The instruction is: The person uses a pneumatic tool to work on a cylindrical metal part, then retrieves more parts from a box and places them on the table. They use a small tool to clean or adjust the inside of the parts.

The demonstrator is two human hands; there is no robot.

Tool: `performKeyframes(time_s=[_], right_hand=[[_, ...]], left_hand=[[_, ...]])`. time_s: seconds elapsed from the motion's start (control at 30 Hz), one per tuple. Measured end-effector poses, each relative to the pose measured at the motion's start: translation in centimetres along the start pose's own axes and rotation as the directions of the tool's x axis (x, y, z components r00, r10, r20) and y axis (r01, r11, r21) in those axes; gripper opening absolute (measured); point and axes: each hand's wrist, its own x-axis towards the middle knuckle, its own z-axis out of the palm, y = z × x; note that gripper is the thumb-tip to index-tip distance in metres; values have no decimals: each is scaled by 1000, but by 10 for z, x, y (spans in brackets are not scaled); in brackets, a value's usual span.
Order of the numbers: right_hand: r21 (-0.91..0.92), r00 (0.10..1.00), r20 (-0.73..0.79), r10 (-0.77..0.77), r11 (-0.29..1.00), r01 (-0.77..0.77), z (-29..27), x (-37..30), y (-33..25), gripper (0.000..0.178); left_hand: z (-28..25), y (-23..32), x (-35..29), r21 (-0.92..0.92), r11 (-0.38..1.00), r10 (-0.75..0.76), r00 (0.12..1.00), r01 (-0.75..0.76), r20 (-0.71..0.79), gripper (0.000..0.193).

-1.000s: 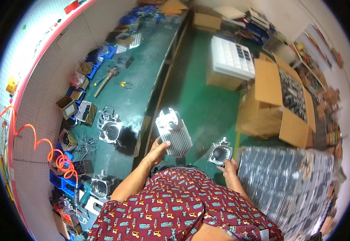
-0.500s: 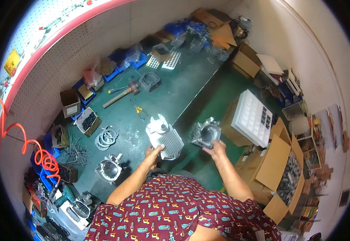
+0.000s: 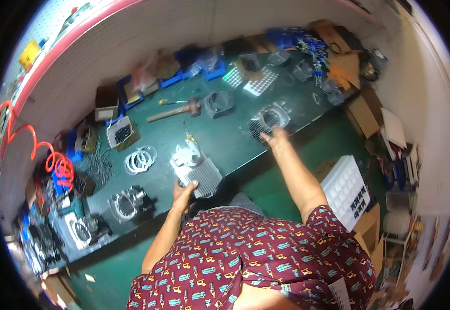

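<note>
Right grip [image 3: 278,135] pinched the round-mouthed housing [image 3: 268,120], swung from over the floor [image 3: 266,186] to the desk [image 3: 235,144] right of the hammer [image 3: 176,112], bringing both parts deskside, left grip [image 3: 183,192] clasping the finned block [image 3: 202,174] on the hammer's near side.

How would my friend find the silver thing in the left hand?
Look for the big green workbench. By its near edge, the left hand grips a silver metal block. It shows a long face of straight, side-by-side ridges, while the part at the right hand shows a round opening.
</note>
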Motion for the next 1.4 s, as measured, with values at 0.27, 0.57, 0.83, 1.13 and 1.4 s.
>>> performKeyframes(time_s=[0.27, 0.57, 0.83, 1.13, 1.4], right_hand=[[-201, 957, 175, 230, 960, -194, -8, 32, -14, 50], [-716, 677, 376, 633, 662, -222, -25, -127, 22, 87], [-802, 673, 498, 546, 585, 119, -1, -189, 37, 52], [-744, 696, 559, 451, 643, 181, -10, -199, 47, 43], [-744, 710, 522, 472, 660, 108, -6, -202, 50, 53]], left_hand=[[44, -12, -31, 279, 938, 274, 932, -205, -237, 127], [80, -23, -50, 532, 768, 537, 811, -356, -232, 130], [80, -36, -41, 492, 791, 511, 835, -363, -205, 132], [82, -35, -42, 544, 761, 509, 846, -354, -161, 131], [79, -47, -33, 477, 784, 501, 859, -397, -107, 135]])
